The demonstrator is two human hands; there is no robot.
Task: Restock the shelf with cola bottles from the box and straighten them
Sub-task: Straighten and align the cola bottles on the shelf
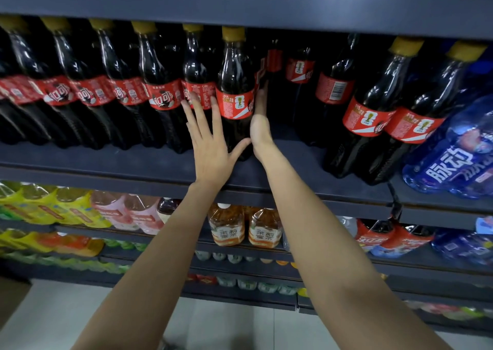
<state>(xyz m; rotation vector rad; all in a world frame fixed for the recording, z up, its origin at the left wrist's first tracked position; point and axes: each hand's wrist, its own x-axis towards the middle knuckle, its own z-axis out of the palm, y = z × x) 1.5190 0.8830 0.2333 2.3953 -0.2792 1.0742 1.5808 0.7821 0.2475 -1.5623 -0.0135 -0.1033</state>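
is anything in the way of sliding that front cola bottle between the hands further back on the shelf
To its right, nothing visible: the dark gap beside the front cola bottle is bare shelf, with more bottles only deep at the back. What stands directly behind it is hidden. The left hand and right hand flank it with straight fingers.

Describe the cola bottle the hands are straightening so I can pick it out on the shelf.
Look at the dark shelf with the row of cola bottles. The bottle stands at the right end of the tight left-hand row, just before a gap. It sits between the open left hand and right hand, and its label shows a gold trophy, unlike its left neighbours.
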